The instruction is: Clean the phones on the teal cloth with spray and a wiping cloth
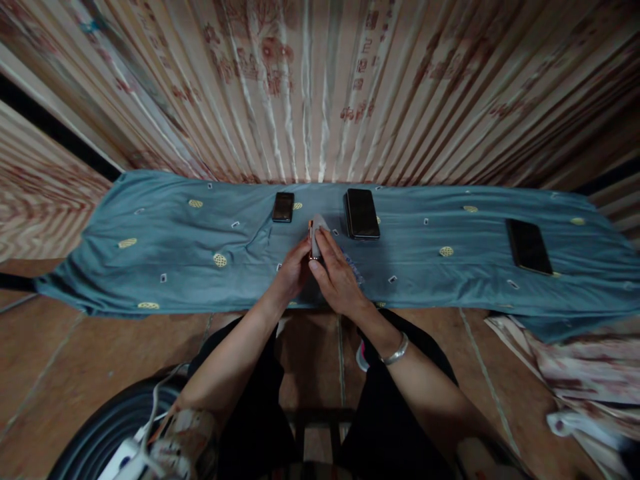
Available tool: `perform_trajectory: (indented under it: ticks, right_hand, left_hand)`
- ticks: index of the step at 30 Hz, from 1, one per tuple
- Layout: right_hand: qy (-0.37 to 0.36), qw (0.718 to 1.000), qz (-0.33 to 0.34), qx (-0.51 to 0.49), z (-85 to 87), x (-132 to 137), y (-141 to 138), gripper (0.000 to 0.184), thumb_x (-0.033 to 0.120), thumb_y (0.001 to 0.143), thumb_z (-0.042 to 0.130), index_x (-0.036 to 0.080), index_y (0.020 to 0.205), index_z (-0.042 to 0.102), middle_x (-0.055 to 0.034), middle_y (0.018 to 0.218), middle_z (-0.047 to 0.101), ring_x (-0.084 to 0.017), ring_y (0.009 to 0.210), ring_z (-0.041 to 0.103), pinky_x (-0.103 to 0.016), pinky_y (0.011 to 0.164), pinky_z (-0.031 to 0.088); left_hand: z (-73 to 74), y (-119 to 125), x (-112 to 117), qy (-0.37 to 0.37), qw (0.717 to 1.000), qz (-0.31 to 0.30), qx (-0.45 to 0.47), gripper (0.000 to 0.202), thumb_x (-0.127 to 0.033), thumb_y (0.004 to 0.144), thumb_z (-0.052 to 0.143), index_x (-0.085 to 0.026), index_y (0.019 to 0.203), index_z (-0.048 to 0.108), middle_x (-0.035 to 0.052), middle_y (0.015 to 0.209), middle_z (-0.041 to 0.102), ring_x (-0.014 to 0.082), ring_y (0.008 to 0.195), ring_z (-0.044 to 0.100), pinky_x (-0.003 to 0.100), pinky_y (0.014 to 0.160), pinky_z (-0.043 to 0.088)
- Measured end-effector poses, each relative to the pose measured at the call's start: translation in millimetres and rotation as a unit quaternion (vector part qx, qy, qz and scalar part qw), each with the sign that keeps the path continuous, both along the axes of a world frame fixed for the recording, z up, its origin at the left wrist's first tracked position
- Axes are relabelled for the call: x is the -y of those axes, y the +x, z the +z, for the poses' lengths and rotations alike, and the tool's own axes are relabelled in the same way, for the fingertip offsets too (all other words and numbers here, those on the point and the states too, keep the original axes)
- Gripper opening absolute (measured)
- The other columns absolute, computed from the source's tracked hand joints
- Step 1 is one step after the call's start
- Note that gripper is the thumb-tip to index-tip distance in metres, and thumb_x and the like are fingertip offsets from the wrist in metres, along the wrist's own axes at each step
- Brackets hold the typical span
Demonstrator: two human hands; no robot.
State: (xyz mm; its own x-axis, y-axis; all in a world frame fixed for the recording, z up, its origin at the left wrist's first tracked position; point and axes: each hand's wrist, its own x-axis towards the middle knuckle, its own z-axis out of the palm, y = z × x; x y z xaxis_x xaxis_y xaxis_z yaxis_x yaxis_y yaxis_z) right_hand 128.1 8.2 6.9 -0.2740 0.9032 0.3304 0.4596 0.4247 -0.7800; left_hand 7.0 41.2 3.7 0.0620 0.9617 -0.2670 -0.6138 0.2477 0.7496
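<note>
Between my two hands stands a slim phone-like object (315, 241), held on edge over the cloth-covered surface. Its side facing right is pale grey, and a shiny coppery edge shows on the left; I cannot tell whether the grey part is a cloth or the object's own face. My left hand (295, 268) grips it from the left, with most fingers hidden behind it. On the right, my right hand (336, 270) lies along the grey side, fingers together and pressed on it. A small black phone-like device (283, 207) lies to the upper left, and a larger black phone (362, 213) to the upper right.
Another dark phone (530, 246) lies far right on the blue patterned cloth (190, 233). Some bluish crumpled material (354, 268) is partly behind my right hand. A pleated curtain (320, 87) hangs behind. A black round stool (100, 427) with a white power strip (123, 460) stands lower left.
</note>
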Motion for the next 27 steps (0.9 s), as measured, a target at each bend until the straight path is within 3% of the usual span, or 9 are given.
perform_trajectory:
  ticks: [3, 6, 13, 19, 27]
  right_hand:
    - [0.0, 1.0, -0.008, -0.004, -0.5, -4, 3, 0.065, 0.044, 0.106, 0.043, 0.024, 0.166, 0.032, -0.0066, 0.174, 0.031, -0.023, 0.163, 0.025, -0.049, 0.135, 0.021]
    - [0.002, 1.0, -0.016, -0.012, -1.8, -7, 4, 0.065, 0.046, 0.107, 0.04, 0.023, 0.166, 0.031, -0.007, 0.174, 0.031, -0.022, 0.163, 0.024, -0.047, 0.135, 0.021]
    - [0.013, 0.999, -0.031, -0.019, -4.4, -14, 8, 0.071, 0.057, 0.108, 0.029, 0.017, 0.167, 0.029, -0.0114, 0.173, 0.034, -0.023, 0.161, 0.03, -0.05, 0.134, 0.024]
    - [0.005, 0.998, -0.043, -0.035, -6.7, -19, 9, 0.073, 0.066, 0.106, 0.024, 0.025, 0.166, 0.032, -0.0056, 0.17, 0.04, -0.023, 0.159, 0.035, -0.049, 0.133, 0.027]
    - [-0.016, 0.998, -0.054, -0.011, -8.8, -17, 2, 0.077, 0.066, 0.106, 0.024, 0.016, 0.164, 0.036, -0.0127, 0.17, 0.04, -0.026, 0.159, 0.035, -0.05, 0.132, 0.029]
  left_hand:
    - [-5.4, 1, 2, 0.023, 1.0, -0.01, 0.002, 0.022, -0.025, 0.079, 0.075, -0.019, 0.099, 0.08, 0.0037, 0.108, 0.081, 0.0213, 0.119, 0.068, 0.031, 0.108, 0.048]
    - [-8.2, 1, 4, 0.03, 0.999, -0.026, 0.009, 0.031, -0.029, 0.08, 0.076, -0.021, 0.109, 0.08, 0.0037, 0.113, 0.08, 0.021, 0.112, 0.07, 0.031, 0.098, 0.052]
    - [1.3, 2, 7, 0.01, 0.999, -0.037, -0.01, 0.023, -0.031, 0.075, 0.082, -0.019, 0.094, 0.08, 0.0012, 0.086, 0.077, 0.0152, 0.078, 0.065, 0.026, 0.072, 0.049]
    - [17.9, -1, 12, 0.0, 0.999, -0.033, -0.004, 0.028, -0.031, 0.075, 0.082, -0.017, 0.099, 0.079, 0.0024, 0.089, 0.079, 0.017, 0.081, 0.069, 0.028, 0.076, 0.05]
    - [28.1, -11, 13, -0.007, 1.0, -0.011, 0.009, 0.022, -0.032, 0.078, 0.079, -0.017, 0.094, 0.079, 0.0042, 0.088, 0.08, 0.0173, 0.082, 0.071, 0.028, 0.076, 0.052]
